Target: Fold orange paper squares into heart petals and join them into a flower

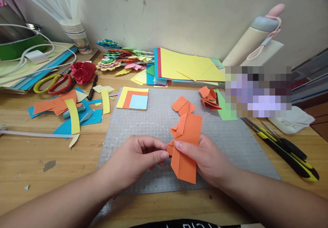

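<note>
A partly folded piece of orange paper (pixel 189 132) is held up over the grey cutting mat (pixel 143 129). My right hand (pixel 211 158) grips it from the right, thumb across the front and the other fingers hidden behind. With thumb and forefinger, my left hand (pixel 143 154) pinches a small folded flap on its left edge. Just beyond lies a folded orange paper heart (pixel 183 105). More folded orange paper pieces (pixel 210 98) sit farther right, beside a green sheet (pixel 227 107). At the mat's upper left is a stack of yellow, orange and light blue paper squares (pixel 133 98).
Blue, orange and yellow paper scraps (pixel 71 112) lie left of the mat, near scissors (pixel 55 83) and a black pen (pixel 92 88). A yellow-black utility knife (pixel 287 154) rests at right. Coloured sheets (pixel 187 64) and a leaning bottle (pixel 252 35) stand by the wall.
</note>
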Available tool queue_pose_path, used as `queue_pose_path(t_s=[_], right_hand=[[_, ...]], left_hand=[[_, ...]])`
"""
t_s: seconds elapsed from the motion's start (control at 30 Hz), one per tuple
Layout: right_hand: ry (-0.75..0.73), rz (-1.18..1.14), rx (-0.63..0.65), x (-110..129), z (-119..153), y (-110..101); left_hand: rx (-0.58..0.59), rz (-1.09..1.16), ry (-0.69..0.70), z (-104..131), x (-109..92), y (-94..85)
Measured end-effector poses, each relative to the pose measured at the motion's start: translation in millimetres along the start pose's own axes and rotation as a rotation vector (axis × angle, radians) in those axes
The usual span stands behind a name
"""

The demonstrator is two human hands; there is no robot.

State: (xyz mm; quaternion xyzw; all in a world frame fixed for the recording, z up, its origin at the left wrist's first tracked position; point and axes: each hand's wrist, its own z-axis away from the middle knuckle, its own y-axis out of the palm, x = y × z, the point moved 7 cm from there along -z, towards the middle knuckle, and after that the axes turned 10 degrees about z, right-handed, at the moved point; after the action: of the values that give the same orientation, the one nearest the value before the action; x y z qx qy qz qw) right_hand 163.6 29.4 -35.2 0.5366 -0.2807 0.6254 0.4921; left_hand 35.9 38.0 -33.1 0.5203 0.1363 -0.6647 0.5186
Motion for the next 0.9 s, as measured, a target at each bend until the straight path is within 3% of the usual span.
queue_pose_path(t_s=[0.23,0.9], right_hand=[[-0.122,0.140,0.041,14,3,10],[-0.147,0.104,0.025,17,7,9]], left_hand=[[0.006,0.013,-0.032,0,5,4.6],[-0.001,0.008,-0.079,0,7,3.0]])
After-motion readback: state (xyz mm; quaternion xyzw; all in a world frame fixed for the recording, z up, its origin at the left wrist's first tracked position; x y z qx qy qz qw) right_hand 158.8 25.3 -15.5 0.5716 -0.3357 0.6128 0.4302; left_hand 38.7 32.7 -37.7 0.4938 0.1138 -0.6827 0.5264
